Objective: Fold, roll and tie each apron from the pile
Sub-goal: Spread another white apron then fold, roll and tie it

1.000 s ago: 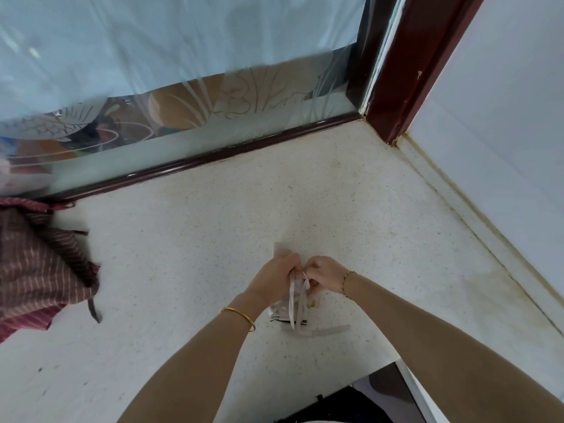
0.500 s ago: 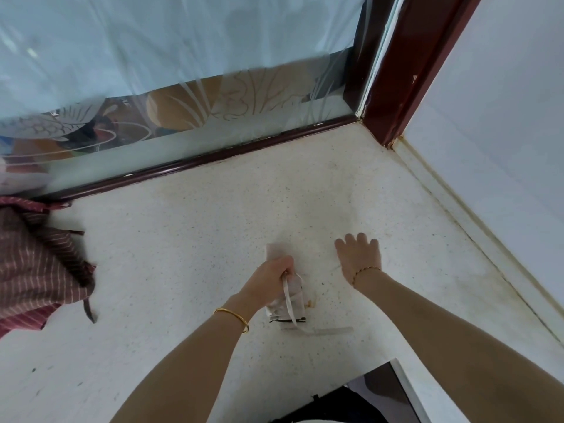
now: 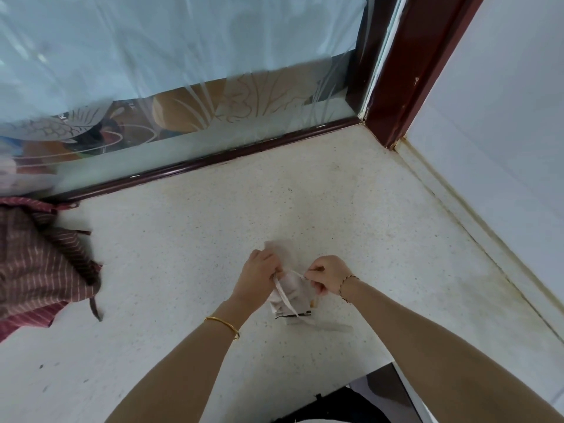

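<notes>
A small pale rolled apron [image 3: 291,290] lies on the speckled counter [image 3: 183,270] in front of me. My left hand [image 3: 258,280] grips the roll on its left side and holds one pale tie strap. My right hand [image 3: 328,274] pinches the strap [image 3: 296,273] stretched across the top of the roll. A loose strap end [image 3: 329,325] trails on the counter below the roll. The roll's middle is partly hidden by my fingers.
A heap of dark red striped aprons [image 3: 39,270] lies at the left edge. A frosted glass panel [image 3: 183,87] with a dark wooden frame [image 3: 409,71] closes the back. A white wall [image 3: 503,148] runs along the right. A dark object [image 3: 360,401] shows at the bottom.
My right hand, which had reached out flat onto the counter beyond the roll, has come back and now pinches the strap. My left hand stays on the roll.
</notes>
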Demonstrator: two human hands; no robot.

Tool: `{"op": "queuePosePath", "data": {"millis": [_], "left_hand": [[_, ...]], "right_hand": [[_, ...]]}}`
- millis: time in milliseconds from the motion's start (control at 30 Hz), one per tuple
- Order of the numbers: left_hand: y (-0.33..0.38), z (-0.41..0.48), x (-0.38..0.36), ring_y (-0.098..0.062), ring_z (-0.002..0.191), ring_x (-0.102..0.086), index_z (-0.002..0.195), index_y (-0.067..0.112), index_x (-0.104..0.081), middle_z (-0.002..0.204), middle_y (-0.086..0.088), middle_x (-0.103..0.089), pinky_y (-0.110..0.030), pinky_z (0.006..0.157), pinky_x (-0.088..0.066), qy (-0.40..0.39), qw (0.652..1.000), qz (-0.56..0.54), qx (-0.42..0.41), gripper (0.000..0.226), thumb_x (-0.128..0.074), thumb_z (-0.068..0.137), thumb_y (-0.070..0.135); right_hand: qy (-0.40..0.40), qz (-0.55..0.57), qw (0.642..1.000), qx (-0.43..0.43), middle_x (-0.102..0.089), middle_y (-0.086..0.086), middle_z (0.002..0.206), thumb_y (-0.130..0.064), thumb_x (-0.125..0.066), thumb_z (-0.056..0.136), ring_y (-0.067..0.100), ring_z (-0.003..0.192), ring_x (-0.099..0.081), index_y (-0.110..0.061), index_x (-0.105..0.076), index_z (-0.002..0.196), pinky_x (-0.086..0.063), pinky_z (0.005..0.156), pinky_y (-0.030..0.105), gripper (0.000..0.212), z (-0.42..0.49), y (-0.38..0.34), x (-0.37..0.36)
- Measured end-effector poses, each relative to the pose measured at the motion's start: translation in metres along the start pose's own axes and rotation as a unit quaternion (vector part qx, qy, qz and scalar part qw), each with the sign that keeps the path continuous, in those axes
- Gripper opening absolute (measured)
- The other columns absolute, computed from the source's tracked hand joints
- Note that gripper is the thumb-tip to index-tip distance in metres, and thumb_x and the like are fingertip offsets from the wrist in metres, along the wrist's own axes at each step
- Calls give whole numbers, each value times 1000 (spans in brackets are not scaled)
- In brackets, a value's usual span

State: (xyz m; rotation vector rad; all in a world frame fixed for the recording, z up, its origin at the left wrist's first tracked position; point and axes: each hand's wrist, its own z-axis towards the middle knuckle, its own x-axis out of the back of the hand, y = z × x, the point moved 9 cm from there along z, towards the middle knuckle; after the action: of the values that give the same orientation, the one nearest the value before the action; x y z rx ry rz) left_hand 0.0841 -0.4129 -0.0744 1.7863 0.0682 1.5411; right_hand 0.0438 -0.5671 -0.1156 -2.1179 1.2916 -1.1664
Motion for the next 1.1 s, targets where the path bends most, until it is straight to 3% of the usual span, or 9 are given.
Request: {"op": "queuePosePath", "data": {"millis": [133, 200, 333, 500, 633, 767, 900, 1033, 1100], "left_hand": [[-12, -6, -3, -16, 87, -40, 81, 14, -54, 89, 1, -49, -21, 79, -34, -64, 997, 31, 19, 12, -59, 91, 19], [-4, -5, -2, -15, 86, -41, 76, 16, -51, 86, 2, -50, -17, 78, -32, -81, 996, -4, 31, 15, -61, 87, 17], [19, 0, -6, -3, 83, -48, 87, 14, -66, 88, 8, -60, -16, 78, -37, -111, 988, -95, 45, 13, -63, 79, 4], [15, 11, -16, -6, 63, -55, 70, 14, -55, 67, 5, -59, -17, 61, -43, -104, 959, -208, 161, 20, -64, 87, 19], [9, 13, -18, -18, 82, -65, 93, 7, -64, 89, -5, -69, -33, 79, -55, -109, 963, -175, 176, 14, -57, 92, 20], [17, 14, -28, -13, 77, -61, 105, 9, -67, 86, 1, -65, -20, 72, -48, -176, 966, -117, 151, 21, -51, 92, 10], [25, 13, -37, -16, 99, -60, 112, 14, -66, 107, 2, -63, -18, 79, -43, -222, 969, -32, 102, 25, -55, 89, 12], [21, 11, -37, -18, 81, -60, 92, 15, -58, 82, 5, -59, -26, 72, -48, -206, 973, 3, 105, 4, -55, 91, 16], [19, 11, -35, -9, 69, -53, 89, 21, -50, 71, 13, -50, -19, 62, -41, -186, 976, -15, 117, 6, -56, 92, 21]], "right_hand": [[40, -95, 990, -100, -60, 5, 58, -14, -59, 91, 11, 47, -56, -8, -59, 68, -51, 52, 22, 24, 7, 18, 8], [44, -154, 982, -103, -61, 7, 67, -15, -56, 91, 19, 62, -60, -8, -58, 71, -53, 64, 28, 22, 10, 16, 3], [56, -234, 967, -89, -56, 5, 78, -9, -48, 92, 21, 77, -58, -10, -57, 77, -45, 59, 24, 17, 9, 6, -1], [40, -260, 963, -51, -51, -1, 71, -19, -51, 92, 21, 81, -60, -14, -48, 73, -43, 64, 26, 20, 6, 3, -10], [49, -148, 988, -5, -61, 4, 83, -25, -60, 86, 19, 73, -57, -12, -50, 92, -51, 65, 33, 18, -4, 4, -13], [72, -38, 995, 51, -53, -4, 67, -41, -57, 90, 13, 58, -51, -26, -48, 114, -41, 53, 25, 30, -13, -6, -6], [120, 152, 979, 57, -60, 2, 71, -36, -39, 100, 13, 54, -52, -22, -60, 100, -46, 55, 28, 26, -14, -16, 7], [113, 255, 960, 6, -61, 15, 72, -33, -36, 102, 21, 47, -54, -11, -58, 83, -48, 58, 34, 37, -5, -18, 6], [113, 272, 956, -15, -57, 14, 65, -30, -33, 103, 14, 36, -50, -7, -55, 81, -44, 46, 25, 39, -6, -18, 9]]}}
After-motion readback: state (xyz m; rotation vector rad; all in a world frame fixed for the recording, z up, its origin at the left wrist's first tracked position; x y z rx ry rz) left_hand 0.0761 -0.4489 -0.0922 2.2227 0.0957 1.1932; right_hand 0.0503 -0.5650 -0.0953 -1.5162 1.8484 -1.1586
